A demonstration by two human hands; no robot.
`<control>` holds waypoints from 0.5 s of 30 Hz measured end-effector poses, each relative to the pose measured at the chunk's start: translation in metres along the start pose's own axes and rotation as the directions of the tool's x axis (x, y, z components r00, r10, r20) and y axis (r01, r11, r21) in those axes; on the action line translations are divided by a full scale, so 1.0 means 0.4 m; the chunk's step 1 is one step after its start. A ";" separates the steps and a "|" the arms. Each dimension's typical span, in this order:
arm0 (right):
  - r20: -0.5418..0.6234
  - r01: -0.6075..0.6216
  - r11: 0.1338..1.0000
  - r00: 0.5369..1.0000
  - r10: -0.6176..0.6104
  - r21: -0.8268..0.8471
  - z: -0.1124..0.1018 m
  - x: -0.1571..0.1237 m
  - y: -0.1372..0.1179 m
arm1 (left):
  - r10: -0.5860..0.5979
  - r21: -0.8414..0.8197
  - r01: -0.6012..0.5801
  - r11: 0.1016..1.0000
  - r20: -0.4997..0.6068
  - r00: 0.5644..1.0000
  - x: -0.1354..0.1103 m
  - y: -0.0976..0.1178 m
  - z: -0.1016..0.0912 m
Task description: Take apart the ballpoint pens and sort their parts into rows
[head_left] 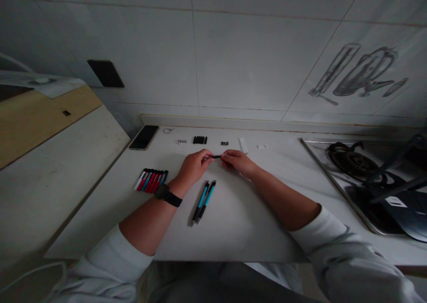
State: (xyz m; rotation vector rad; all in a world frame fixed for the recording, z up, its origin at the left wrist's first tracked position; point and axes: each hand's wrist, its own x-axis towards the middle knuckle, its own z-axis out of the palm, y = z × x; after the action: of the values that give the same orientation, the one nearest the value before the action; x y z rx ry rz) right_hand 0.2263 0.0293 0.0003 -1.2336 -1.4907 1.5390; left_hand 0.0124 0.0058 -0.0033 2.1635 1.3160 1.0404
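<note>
Pinching slim black part (pixel 216 157) at both ends between left hand (pixel 196 164) and right hand (pixel 240 161), at 1 o'clock from 2 blue pens (pixel 202 198). Likely best kept level, pressed gently, clear of small dark pieces (pixel 224 143) at 1 o'clock.

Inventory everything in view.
Held piece: 1, black, centre
Pens: 2, blue/black, centre
Tubes: several, red, blue, white, left
Phone: 1, black, back left
Ring: 1, pale, back
Slivers: several, silvery, back
Stubs: several, black, back
Bits: several, dark, back
Strips: uncounted, white, back
Specks: few, white, back
Stove: 1, dark, right
Wall: 1, grey, behind
Panel: 1, black, wall
Unit: 1, whitish, left
Counter: 1, white, beneath
Watch: 1, black, left wrist
Sleeves: 2, grey, below
Left hand: 1, bare, centre
Right hand: 1, bare, centre
</note>
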 end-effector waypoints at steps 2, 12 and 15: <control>0.007 0.008 0.998 1.000 -0.009 0.055 0.000 -0.001 0.004 | -0.009 0.019 0.009 1.000 -0.003 1.000 0.002 0.001 -0.003; 0.052 0.001 1.000 0.999 -0.002 0.011 0.011 0.006 0.014 | -0.012 0.054 0.010 0.998 0.040 0.999 0.004 0.011 -0.011; 0.025 0.021 1.000 0.999 -0.021 -0.004 0.021 0.010 0.025 | -0.007 0.114 0.003 0.994 0.037 0.999 0.005 0.018 -0.011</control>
State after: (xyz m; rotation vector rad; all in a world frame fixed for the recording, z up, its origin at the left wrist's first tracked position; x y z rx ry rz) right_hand 0.2185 0.0285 -0.0108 -1.2014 -1.5191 1.5440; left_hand 0.0138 0.0038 0.0051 2.2499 1.3937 0.9390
